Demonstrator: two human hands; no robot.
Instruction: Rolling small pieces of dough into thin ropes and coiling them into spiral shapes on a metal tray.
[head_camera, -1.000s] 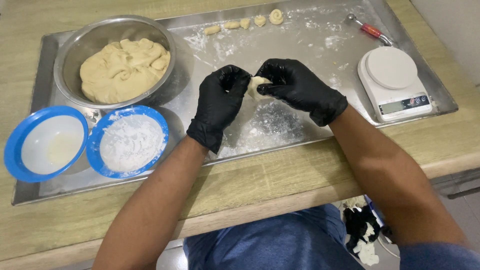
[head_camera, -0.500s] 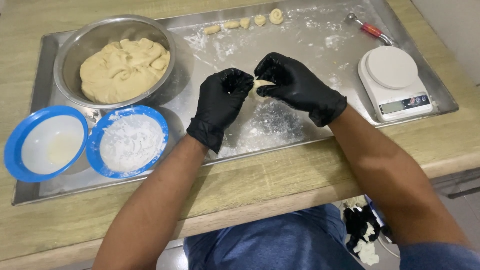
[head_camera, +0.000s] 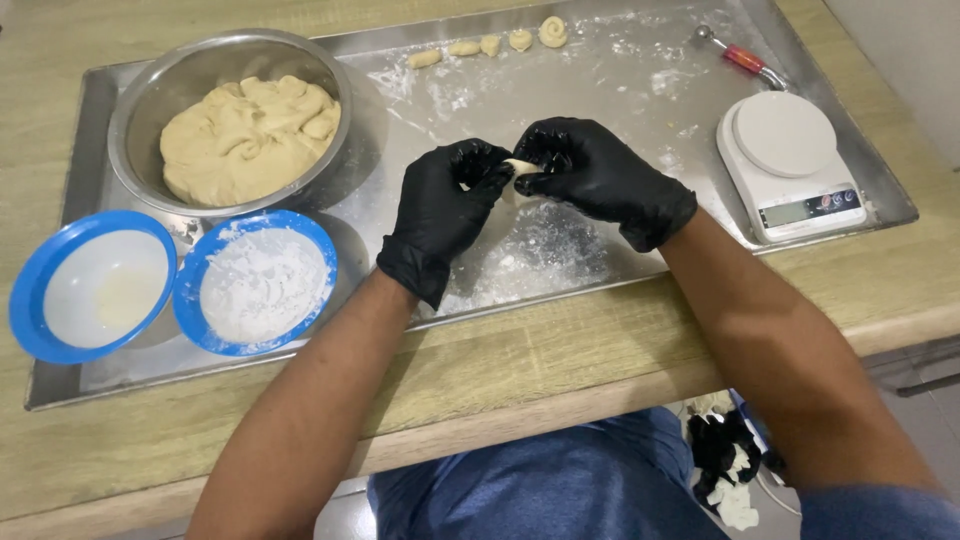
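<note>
Both hands wear black gloves and meet above the floured middle of a large steel tray (head_camera: 620, 95). My left hand (head_camera: 445, 210) and my right hand (head_camera: 600, 180) pinch a small pale dough piece (head_camera: 519, 167) between their fingertips; most of it is hidden by the fingers. A steel bowl (head_camera: 140, 100) holding a big mass of dough (head_camera: 245, 135) stands at the tray's far left. Several small shaped dough pieces (head_camera: 490, 44) lie in a row along the far edge.
Two blue-rimmed bowls sit at the near left, one almost bare (head_camera: 90, 285), one with white flour (head_camera: 262, 282). A white kitchen scale (head_camera: 790, 160) stands at the right, a red-handled scoop (head_camera: 742, 58) behind it. The tray rests on a wooden counter (head_camera: 560, 360).
The fingers of both hands have shifted slightly around the dough piece; the hands stay in the same spot over the tray.
</note>
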